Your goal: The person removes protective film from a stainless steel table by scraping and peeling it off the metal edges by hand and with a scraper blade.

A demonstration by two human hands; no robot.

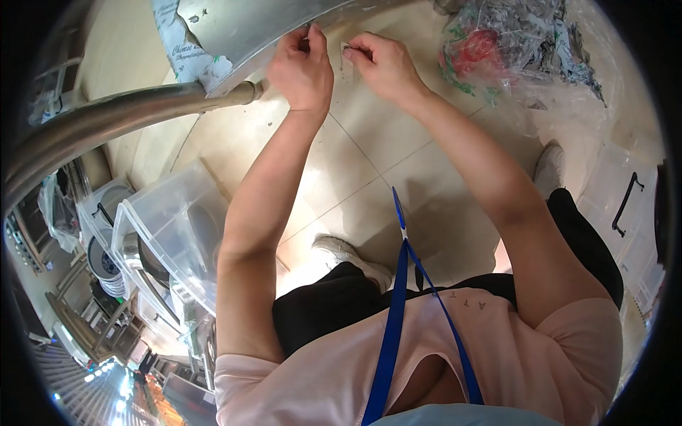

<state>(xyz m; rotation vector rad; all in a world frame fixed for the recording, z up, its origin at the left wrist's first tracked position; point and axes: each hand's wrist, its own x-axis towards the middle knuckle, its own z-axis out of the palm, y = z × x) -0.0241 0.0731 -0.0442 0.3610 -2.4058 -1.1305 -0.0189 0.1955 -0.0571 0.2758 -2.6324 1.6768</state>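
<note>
Metal panel (259,32), just beside left hand (302,71): judged stiff, slippery, best gripped by edges; that hand's fingers are curled, contents undetermined. Small scrap (347,48), presumably light, is pinched by right hand (380,64).
</note>
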